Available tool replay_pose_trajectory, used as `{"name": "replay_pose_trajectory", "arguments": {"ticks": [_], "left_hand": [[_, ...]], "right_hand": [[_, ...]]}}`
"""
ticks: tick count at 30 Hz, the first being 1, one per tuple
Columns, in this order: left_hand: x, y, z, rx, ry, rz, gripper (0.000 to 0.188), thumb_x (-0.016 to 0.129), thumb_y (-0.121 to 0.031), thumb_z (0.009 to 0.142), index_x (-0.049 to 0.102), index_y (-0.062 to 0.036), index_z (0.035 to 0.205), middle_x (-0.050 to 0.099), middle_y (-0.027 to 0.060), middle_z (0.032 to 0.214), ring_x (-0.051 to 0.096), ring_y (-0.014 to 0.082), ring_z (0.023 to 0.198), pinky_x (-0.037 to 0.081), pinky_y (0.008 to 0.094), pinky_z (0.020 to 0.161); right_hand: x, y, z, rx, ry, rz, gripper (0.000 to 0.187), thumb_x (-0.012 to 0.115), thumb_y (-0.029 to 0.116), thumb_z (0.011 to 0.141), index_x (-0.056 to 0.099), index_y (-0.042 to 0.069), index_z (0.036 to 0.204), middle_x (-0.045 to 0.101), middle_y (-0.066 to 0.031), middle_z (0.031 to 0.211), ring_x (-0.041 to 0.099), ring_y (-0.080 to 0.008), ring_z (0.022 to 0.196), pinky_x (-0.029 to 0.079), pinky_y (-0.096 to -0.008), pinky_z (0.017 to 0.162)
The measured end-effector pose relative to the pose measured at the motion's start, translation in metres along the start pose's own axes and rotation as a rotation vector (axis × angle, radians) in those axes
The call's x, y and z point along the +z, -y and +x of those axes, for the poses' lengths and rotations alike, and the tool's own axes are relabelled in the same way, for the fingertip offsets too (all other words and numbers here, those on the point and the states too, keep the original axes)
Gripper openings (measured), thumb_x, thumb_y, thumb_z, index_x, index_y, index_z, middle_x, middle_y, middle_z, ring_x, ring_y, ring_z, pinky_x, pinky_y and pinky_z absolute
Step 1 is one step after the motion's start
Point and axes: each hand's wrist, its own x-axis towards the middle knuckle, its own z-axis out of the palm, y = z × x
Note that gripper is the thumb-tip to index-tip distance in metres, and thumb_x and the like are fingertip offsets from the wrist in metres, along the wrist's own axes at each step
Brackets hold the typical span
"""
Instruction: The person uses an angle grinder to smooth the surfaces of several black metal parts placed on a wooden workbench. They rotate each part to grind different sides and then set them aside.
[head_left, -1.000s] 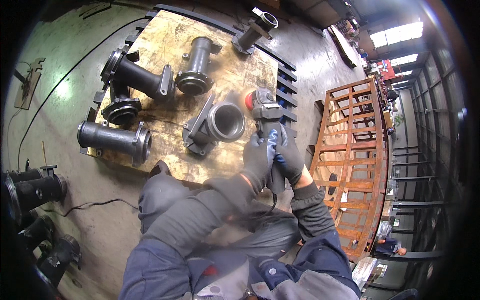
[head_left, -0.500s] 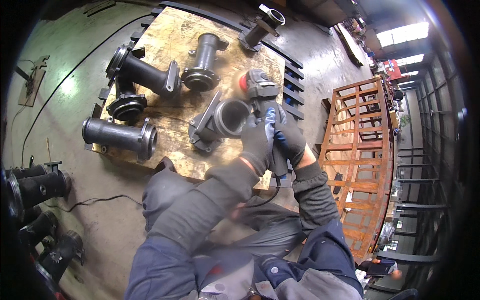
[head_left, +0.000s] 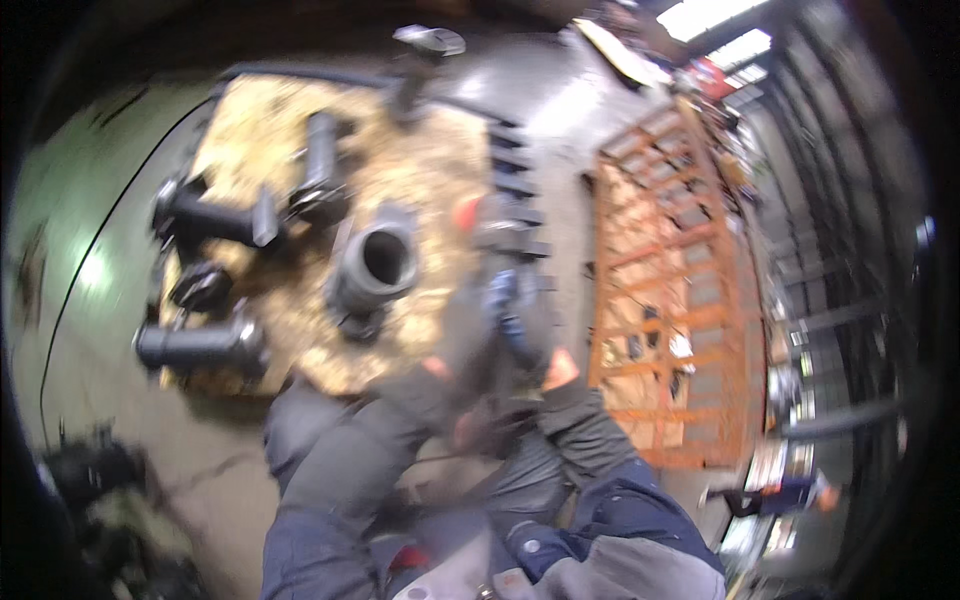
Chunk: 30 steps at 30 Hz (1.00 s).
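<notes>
Though blur softens detail, left hand (head_left: 465,320) and right hand (head_left: 533,318) both have fingers wrapped around one grinder (head_left: 505,238), held over the bench's (head_left: 440,165) right edge; its one red disc (head_left: 466,213) is just inside that edge. I count six dark pipe fittings (head_left: 362,290): one open-mouthed, near centre, apart from disc; one far-right corner; one toward far edge; two by left edge; one near-left corner.

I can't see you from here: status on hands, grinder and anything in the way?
Left hand and right hand gripping grinder, blurred. Red disc near right edge of wooden board, apart from nearest pipe. Other pipes left and beyond, not between.
</notes>
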Motion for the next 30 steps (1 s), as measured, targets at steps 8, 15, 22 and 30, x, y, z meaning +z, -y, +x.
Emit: {"name": "replay_pose_trajectory", "arguments": {"ticks": [8,15,22,30], "left_hand": [[0.003,0.042,0.006,0.102,0.163,-0.307,0.040,0.038,-0.031,0.105,0.052,-0.0027,0.129,0.060,0.0083,0.116,0.059,0.0173,0.105,0.049,0.0328,0.091],[-0.004,0.032,0.005,-0.235,0.235,-0.596,0.056,0.038,-0.050,0.105,0.055,0.0006,0.122,0.066,0.0121,0.107,0.064,0.0226,0.097,0.053,0.0373,0.088],[-0.018,0.062,0.009,-0.216,0.203,-0.326,0.044,0.042,-0.043,0.106,0.055,-0.0032,0.121,0.062,0.0062,0.103,0.060,0.0169,0.093,0.052,0.0325,0.085],[0.024,0.028,-0.008,-0.270,0.098,-0.326,0.053,0.041,-0.052,0.104,0.058,-0.0017,0.107,0.063,0.0054,0.088,0.062,0.0137,0.078,0.051,0.0289,0.072]], "right_hand": [[0.022,-0.083,-0.001,-0.001,-0.049,0.769,0.067,0.080,0.020,0.081,0.047,0.002,0.136,0.059,-0.0074,0.122,0.056,-0.0173,0.111,0.046,-0.0333,0.099],[0.018,-0.046,-0.017,0.109,-0.008,0.925,0.071,0.082,0.019,0.078,0.046,0.001,0.136,0.059,-0.0090,0.118,0.057,-0.0178,0.105,0.048,-0.0348,0.097],[0.017,-0.067,-0.019,0.087,-0.011,0.831,0.052,0.074,0.018,0.083,0.052,0.002,0.127,0.062,-0.0094,0.113,0.060,-0.0193,0.103,0.052,-0.0351,0.089],[0.001,-0.075,-0.026,0.150,-0.032,0.937,0.051,0.076,0.009,0.083,0.053,0.000,0.127,0.064,-0.0076,0.110,0.062,-0.0146,0.096,0.053,-0.0299,0.086]]}}
